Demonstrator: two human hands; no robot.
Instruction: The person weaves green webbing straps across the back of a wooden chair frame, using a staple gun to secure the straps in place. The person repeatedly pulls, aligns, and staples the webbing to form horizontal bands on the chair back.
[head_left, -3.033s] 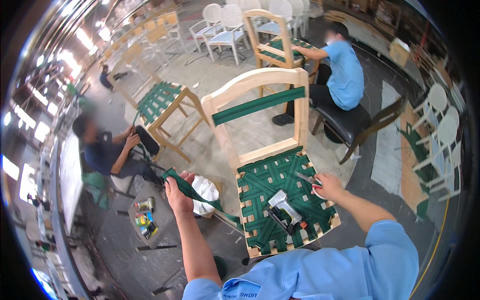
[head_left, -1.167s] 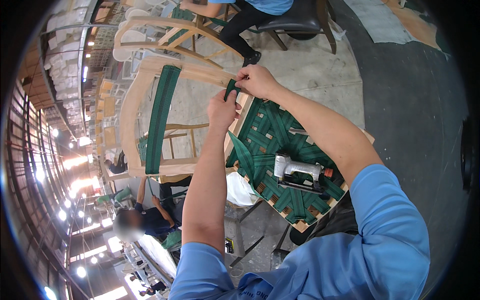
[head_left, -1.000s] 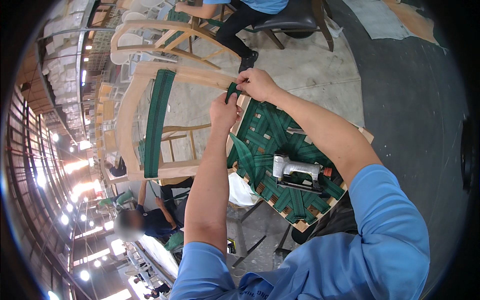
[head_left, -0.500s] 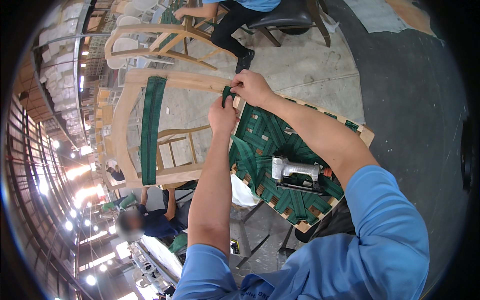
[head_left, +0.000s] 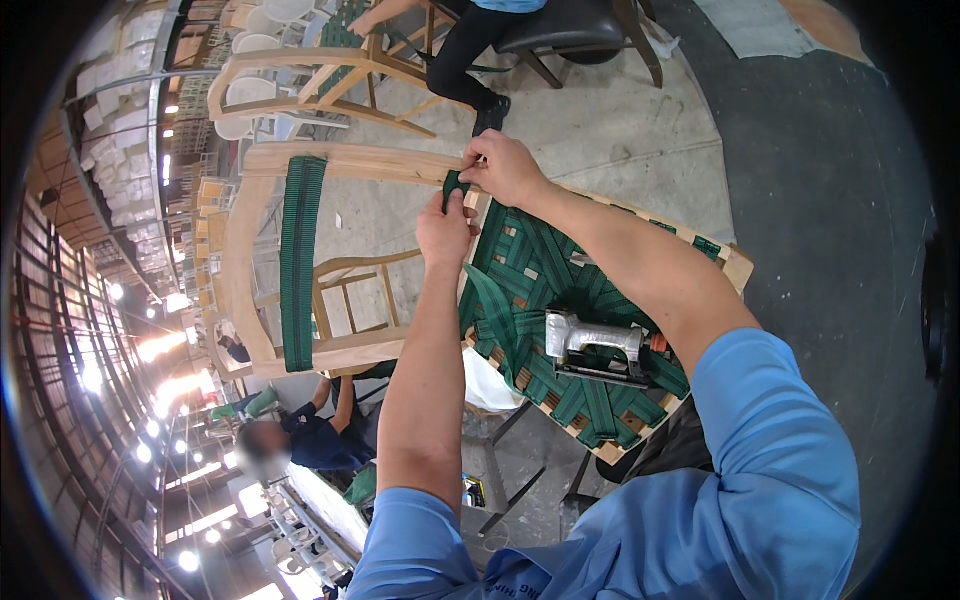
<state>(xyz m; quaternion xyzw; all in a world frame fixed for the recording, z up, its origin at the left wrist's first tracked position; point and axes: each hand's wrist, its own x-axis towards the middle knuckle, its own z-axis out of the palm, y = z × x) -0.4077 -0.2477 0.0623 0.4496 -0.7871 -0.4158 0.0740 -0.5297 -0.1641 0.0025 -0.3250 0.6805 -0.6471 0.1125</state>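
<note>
Right hand joined left hand | both forward | pinching green strap

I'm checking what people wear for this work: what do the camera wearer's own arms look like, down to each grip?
The left sleeve and right sleeve are short, light blue and creased. Below them, the left forearm and right forearm are bare, with no cables. The left grip and right grip are ungloved human hands; no watch shows.
</note>
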